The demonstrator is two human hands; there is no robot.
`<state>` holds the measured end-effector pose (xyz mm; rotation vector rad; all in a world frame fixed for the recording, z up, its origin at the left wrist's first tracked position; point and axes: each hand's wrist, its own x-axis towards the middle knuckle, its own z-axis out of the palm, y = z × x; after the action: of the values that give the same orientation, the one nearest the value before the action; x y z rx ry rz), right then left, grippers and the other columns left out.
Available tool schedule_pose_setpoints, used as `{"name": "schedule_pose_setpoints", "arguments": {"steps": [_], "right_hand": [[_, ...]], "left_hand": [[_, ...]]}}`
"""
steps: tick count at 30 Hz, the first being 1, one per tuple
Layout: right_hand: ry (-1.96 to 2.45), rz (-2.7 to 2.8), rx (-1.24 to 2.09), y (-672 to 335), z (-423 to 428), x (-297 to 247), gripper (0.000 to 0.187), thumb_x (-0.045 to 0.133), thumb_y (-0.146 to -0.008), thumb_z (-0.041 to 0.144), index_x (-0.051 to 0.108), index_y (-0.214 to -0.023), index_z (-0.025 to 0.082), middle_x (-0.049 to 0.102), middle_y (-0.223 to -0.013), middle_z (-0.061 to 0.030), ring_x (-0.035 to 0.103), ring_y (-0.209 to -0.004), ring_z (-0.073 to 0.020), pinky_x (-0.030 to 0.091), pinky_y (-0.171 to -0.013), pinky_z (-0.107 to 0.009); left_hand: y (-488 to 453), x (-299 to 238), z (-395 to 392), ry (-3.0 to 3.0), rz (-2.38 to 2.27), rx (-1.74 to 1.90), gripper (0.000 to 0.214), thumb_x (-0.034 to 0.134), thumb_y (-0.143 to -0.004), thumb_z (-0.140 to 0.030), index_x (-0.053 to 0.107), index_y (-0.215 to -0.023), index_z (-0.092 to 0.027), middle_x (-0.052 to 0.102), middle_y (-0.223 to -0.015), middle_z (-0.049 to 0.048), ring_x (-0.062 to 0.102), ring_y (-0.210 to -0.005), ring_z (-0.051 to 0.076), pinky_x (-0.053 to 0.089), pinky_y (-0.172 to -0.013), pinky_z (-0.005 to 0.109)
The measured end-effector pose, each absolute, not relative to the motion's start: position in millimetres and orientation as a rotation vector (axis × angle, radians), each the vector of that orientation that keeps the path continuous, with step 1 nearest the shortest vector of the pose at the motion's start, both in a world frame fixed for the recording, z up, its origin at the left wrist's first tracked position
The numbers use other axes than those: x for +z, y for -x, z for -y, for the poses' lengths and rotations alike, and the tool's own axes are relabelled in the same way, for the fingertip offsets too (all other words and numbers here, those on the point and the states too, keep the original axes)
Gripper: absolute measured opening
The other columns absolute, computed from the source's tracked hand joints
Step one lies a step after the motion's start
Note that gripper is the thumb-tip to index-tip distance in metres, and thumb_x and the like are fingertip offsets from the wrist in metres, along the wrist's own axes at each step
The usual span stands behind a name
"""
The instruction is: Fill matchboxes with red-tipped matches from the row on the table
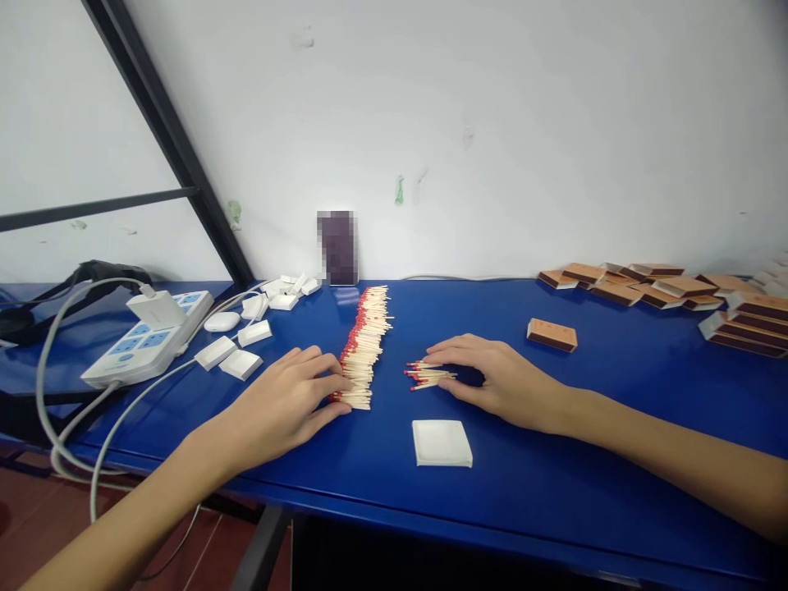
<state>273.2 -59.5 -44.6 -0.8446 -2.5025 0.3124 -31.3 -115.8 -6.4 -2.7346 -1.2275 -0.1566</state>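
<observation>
1. On the glossy blue table (523,484), the left hand (289,394) touches a long row of red-tipped wooden matches (368,345); I can't tell if it pinches any.
2. The right hand (498,377) spreads around a small loose match bunch (424,375).
3. Gathering seems underway; next calls for an even squeeze.

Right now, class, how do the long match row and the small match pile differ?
The long match row has many matches; the small match pile, few. The row is at the left hand; the pile, at the right hand. Both have red heads on the left.
</observation>
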Motion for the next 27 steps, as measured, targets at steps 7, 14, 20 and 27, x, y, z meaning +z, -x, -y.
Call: {"name": "schedule_pose_setpoints", "arguments": {"steps": [7, 14, 20, 27], "right_hand": [[0.819, 2.508, 0.282, -272.9, 58.8, -46.7, 0.027, 0.054, -0.093, 0.024, 0.07, -0.114, 0.026, 0.07, -0.116, -0.0041, 0.064, -0.105, -0.0203, 0.054, -0.089, -0.037], [0.793, 2.51, 0.222, -270.0, 55.5, -47.5, 0.023, 0.053, -0.093, 0.022, 0.073, -0.103, 0.024, 0.073, -0.108, -0.0047, 0.066, -0.097, -0.0198, 0.055, -0.084, -0.036], [0.803, 2.498, 0.202, -270.9, 52.7, -50.2, 0.024, 0.052, -0.094, 0.023, 0.074, -0.104, 0.024, 0.072, -0.107, -0.0044, 0.066, -0.096, -0.0191, 0.056, -0.083, -0.035], [0.784, 2.502, 0.184, -271.7, 51.9, -50.3, 0.024, 0.052, -0.093, 0.021, 0.074, -0.102, 0.024, 0.073, -0.105, -0.0051, 0.067, -0.094, -0.0195, 0.056, -0.082, -0.035]], "left_hand": [[31.0, -10.0, 121.0, 2.757, 1.235, -0.236, 0.024, 0.048, -0.098, -0.031, 0.068, -0.109, -0.023, 0.062, -0.1, 0.0048, 0.056, -0.088, 0.019, 0.043, -0.082, 0.035], [31.2, -14.3, 130.0, 2.836, 1.26, -0.347, 0.025, 0.046, -0.099, -0.03, 0.067, -0.111, -0.022, 0.061, -0.105, 0.006, 0.056, -0.096, 0.019, 0.045, -0.087, 0.034], [31.2, -19.7, 136.7, 2.793, 1.267, -0.35, 0.025, 0.047, -0.099, -0.029, 0.067, -0.112, -0.023, 0.06, -0.108, 0.0071, 0.055, -0.095, 0.021, 0.045, -0.087, 0.039], [29.2, -18.7, 144.2, 2.781, 1.27, -0.402, 0.024, 0.048, -0.098, -0.029, 0.07, -0.106, -0.023, 0.059, -0.117, 0.0082, 0.057, -0.103, 0.023, 0.049, -0.091, 0.04]]}}
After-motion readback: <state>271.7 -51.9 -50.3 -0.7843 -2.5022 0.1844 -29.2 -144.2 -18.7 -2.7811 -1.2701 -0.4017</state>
